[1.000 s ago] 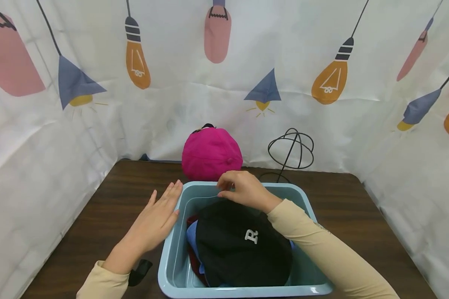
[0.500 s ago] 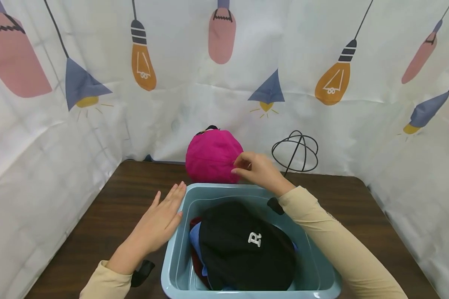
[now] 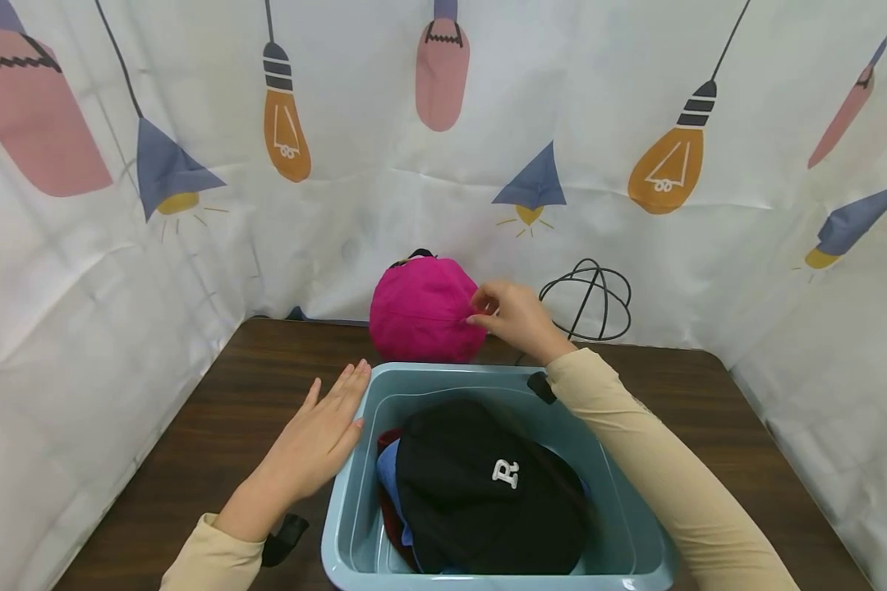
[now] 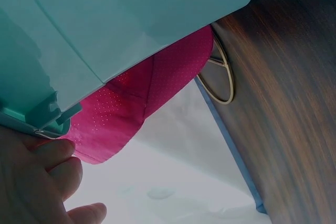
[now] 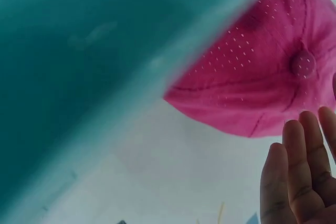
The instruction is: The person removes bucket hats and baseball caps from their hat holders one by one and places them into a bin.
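Note:
A bright pink cap (image 3: pixel 423 308) with a crown button stands at the back, just behind a light blue plastic bin (image 3: pixel 454 374). Close by the cap's right side is my right hand (image 3: pixel 516 322), thumb and fingertips right at the fabric; in the right wrist view its fingers (image 5: pixel 300 161) extend beside the crown. My left hand (image 3: pixel 316 431) lies with straight fingers against the bin's left rim. Inside the bin sits a black cap (image 3: pixel 480 501) with a white letter R, over blue fabric (image 3: pixel 388 472) and dark red fabric (image 3: pixel 393 521).
A black wire stand (image 3: pixel 587 300) rises behind the bin's right corner. In the left wrist view a wire ring (image 4: pixel 227 80) shows below the pink cap. The dark wood table (image 3: pixel 251 394) meets a white curtain (image 3: pixel 355 222) printed with lamps at the back and sides.
My right hand has risen from over the bin's back rim to the pink cap's right side. The left hand keeps its place at the rim. The head view has shifted slightly.

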Motion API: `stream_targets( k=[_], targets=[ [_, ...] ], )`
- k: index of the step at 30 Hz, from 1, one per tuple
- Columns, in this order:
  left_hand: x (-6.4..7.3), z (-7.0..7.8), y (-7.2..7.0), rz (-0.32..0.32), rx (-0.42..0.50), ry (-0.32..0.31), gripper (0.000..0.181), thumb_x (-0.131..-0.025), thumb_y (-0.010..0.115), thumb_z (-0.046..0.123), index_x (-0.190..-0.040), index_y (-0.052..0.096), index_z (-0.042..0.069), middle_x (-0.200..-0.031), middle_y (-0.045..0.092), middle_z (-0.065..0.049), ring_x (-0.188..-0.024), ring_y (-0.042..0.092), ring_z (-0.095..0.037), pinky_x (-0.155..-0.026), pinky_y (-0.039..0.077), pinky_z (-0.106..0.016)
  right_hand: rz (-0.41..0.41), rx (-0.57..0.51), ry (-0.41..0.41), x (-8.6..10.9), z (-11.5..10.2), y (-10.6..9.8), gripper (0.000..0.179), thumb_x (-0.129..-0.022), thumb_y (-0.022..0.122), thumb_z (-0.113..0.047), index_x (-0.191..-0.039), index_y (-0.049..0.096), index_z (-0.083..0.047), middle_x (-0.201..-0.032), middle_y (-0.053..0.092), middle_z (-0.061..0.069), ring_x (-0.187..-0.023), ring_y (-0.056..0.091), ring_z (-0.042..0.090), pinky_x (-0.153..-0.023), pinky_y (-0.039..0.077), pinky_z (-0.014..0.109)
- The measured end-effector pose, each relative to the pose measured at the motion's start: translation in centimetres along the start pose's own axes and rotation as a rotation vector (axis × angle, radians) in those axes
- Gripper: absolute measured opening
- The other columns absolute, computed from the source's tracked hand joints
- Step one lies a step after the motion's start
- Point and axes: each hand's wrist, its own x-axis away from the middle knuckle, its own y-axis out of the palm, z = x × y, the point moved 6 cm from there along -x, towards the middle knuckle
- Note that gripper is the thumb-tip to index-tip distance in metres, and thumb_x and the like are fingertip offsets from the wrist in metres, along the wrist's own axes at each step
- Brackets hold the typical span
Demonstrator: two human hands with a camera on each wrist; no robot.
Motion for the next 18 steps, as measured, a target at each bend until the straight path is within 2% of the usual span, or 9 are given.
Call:
stream_targets(
  k=[6,14,18],
  targets=[
    [-0.1,0.0,0.0,0.001,0.005,-0.003,0.058,-0.098,0.042,0.021,-0.148,0.022,-0.003,-0.153,0.023,-0.015,-0.141,0.018,-0.031,-0.108,0.012,-0.061,-0.028,0.017,-0.028,-0.6,0.0,1.0,0.018,-0.078,0.077,-0.012,-0.091,0.066,-0.004,-0.086,0.063,0.006,-0.079,0.059,0.020,-0.071,0.049,0.031],
    [-0.2,0.1,0.1,-0.001,0.002,-0.007,0.058,-0.098,0.042,0.021,-0.148,0.022,-0.002,-0.154,0.022,-0.013,-0.141,0.018,-0.030,-0.108,0.012,-0.061,-0.008,0.014,0.033,-1.1,0.6,1.8,0.024,-0.075,0.080,-0.016,-0.087,0.061,-0.006,-0.083,0.060,0.005,-0.076,0.056,0.018,-0.069,0.049,0.030],
    [-0.1,0.2,0.1,0.001,0.003,-0.009,0.058,-0.099,0.042,0.021,-0.148,0.022,-0.002,-0.154,0.022,-0.013,-0.141,0.018,-0.030,-0.108,0.012,-0.061,0.002,-0.015,0.066,-1.2,0.8,2.1,0.032,-0.074,0.081,-0.018,-0.091,0.057,-0.006,-0.085,0.059,0.006,-0.078,0.055,0.020,-0.069,0.049,0.031]
  ],
)
